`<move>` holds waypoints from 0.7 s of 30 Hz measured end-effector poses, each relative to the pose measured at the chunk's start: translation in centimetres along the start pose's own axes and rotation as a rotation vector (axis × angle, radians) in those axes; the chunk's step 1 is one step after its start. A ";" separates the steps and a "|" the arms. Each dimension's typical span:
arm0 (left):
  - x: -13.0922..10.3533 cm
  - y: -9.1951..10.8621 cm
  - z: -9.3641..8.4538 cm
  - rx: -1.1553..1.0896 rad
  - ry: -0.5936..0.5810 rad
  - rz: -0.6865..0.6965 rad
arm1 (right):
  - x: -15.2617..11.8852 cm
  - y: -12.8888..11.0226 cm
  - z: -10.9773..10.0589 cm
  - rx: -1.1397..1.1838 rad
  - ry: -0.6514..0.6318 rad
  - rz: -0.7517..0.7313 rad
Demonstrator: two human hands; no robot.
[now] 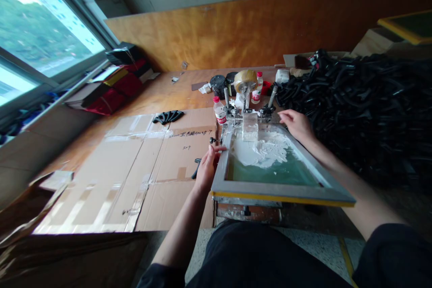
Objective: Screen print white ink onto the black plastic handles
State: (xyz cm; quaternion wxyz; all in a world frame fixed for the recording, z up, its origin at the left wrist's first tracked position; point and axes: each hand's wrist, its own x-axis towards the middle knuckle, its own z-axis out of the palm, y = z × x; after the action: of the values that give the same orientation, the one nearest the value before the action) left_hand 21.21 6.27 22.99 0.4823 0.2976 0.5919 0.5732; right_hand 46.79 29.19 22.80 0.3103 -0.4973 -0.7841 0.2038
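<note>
A screen-printing frame [283,191] with grey edges lies in front of me, with white paste [266,153] spread over its green mesh. A pale block-like squeegee [250,128] rests at the mesh's far end. My left hand [206,167] is beside the frame's left edge, fingers stretched towards it; whether they touch it is unclear. A curved black plastic piece [195,169] shows just left of that hand, on the cardboard. My right hand [297,125] is beyond the frame's right back corner, its fingers curled together; anything in them is hidden.
Flattened cardboard [114,166] covers the table's left, bearing several black pieces [168,117]. Behind the frame stand a metal clamp stand [248,110], a tape roll [245,82], bottles [219,110] and dark jars [218,85]. A large heap of black pieces [367,112] fills the right.
</note>
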 end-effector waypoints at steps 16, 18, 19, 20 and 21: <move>-5.0 -9.2 6.1 -0.210 -0.133 -0.536 | -18.4 -6.0 10.4 -0.185 -0.343 -0.277; -5.1 -10.4 5.4 -0.216 -0.016 -0.503 | -17.9 -5.8 9.8 -0.043 -0.400 -0.402; -4.8 -10.6 4.5 -0.160 0.036 -0.474 | -16.9 -4.9 9.2 0.008 -0.400 -0.420; -4.2 -10.7 3.3 -0.071 0.084 -0.435 | -15.3 -3.5 8.5 0.025 -0.367 -0.397; -3.4 -10.7 1.8 0.035 0.122 -0.380 | -13.2 -1.8 7.7 0.015 -0.301 -0.332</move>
State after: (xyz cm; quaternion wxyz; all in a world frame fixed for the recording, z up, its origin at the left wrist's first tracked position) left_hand 26.22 2.11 13.66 0.5400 0.1537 0.6753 0.4784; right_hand 44.46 16.39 14.59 0.2229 -0.3232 -0.8911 0.2276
